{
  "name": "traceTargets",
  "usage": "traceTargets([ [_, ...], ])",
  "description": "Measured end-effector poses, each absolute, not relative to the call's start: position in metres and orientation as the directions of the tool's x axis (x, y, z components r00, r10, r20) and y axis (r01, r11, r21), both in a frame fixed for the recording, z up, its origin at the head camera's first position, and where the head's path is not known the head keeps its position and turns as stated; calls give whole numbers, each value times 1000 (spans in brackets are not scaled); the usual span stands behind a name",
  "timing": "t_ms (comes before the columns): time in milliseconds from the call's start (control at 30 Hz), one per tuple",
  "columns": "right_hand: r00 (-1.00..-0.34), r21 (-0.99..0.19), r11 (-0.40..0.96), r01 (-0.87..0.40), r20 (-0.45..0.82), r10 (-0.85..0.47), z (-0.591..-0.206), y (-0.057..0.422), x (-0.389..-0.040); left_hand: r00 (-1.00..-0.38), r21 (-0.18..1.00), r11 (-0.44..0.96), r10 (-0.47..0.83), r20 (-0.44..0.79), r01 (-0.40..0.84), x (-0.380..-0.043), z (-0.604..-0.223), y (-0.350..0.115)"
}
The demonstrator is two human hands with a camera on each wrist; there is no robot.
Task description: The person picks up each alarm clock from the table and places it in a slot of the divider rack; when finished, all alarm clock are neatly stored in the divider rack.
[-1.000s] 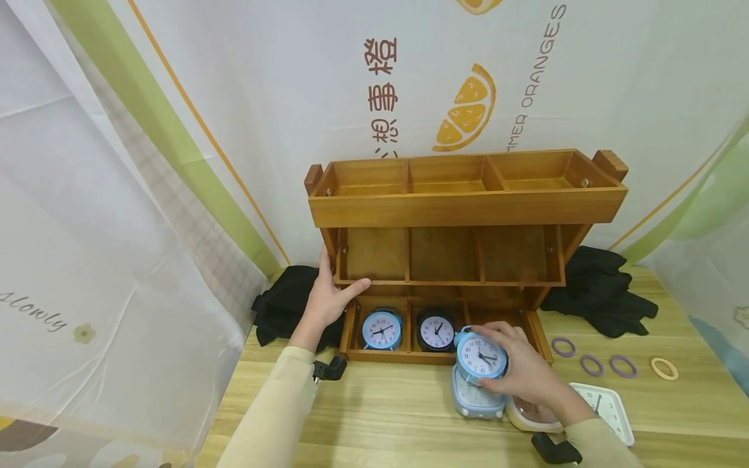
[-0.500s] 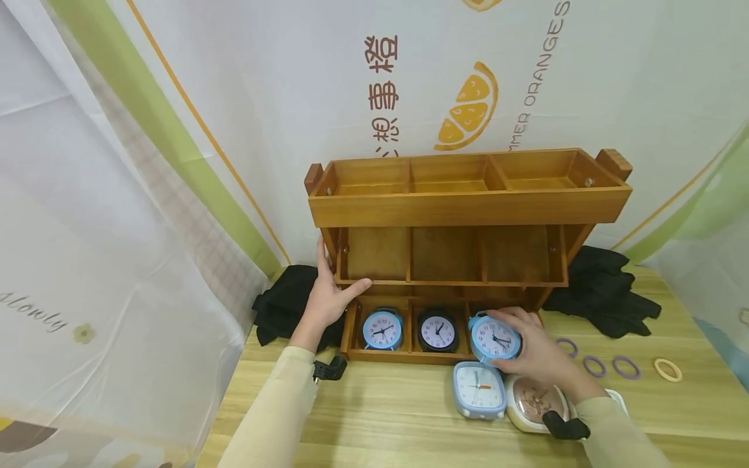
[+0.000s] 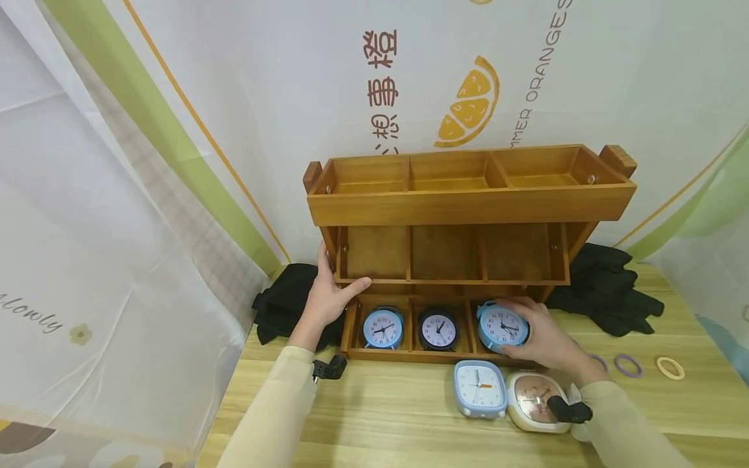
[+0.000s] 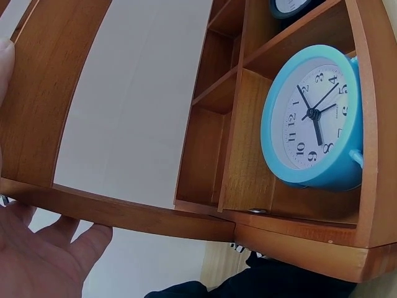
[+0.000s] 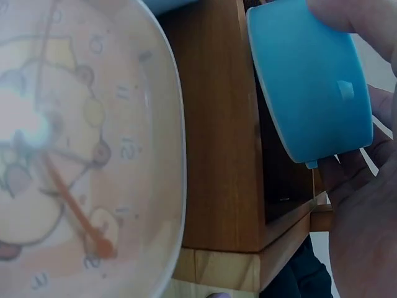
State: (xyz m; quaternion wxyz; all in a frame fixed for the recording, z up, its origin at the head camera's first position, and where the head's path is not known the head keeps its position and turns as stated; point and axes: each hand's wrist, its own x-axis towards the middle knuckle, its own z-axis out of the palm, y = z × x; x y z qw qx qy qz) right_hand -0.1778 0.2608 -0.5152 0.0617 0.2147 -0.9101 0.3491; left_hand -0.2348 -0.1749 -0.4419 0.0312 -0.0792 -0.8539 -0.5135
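Observation:
My right hand [image 3: 544, 335] holds a round blue alarm clock [image 3: 502, 326] by its right side, tilted in the right compartment of the bottom tier. In the right wrist view the blue clock's side [image 5: 313, 81] shows between thumb and fingers. My left hand [image 3: 328, 299] grips the left end of the middle tier of a tiered wooden storage box [image 3: 468, 207], thumb on its front edge; in the left wrist view its fingers [image 4: 90, 245] wrap the wood. Another blue alarm clock [image 3: 383, 329] fills the bottom left compartment, a black alarm clock [image 3: 437, 330] the middle one.
On the table before the box stand a pale blue square clock [image 3: 480, 389] and a cream clock [image 3: 535, 398]. Rings, among them a purple ring [image 3: 628, 365] and a yellow ring [image 3: 670, 368], lie at right. Black cloth [image 3: 608, 289] lies beside the box.
My right hand has carried the blue alarm clock up and right, from over the pale blue clock into the bottom right compartment. The left hand has kept its grip on the box.

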Motion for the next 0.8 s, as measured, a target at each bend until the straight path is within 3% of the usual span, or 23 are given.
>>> traceTargets([
  [800, -919, -560, 738, -376, 126, -373, -523, 264, -187, -988, 881, 448, 95, 124, 154, -235, -443, -175],
])
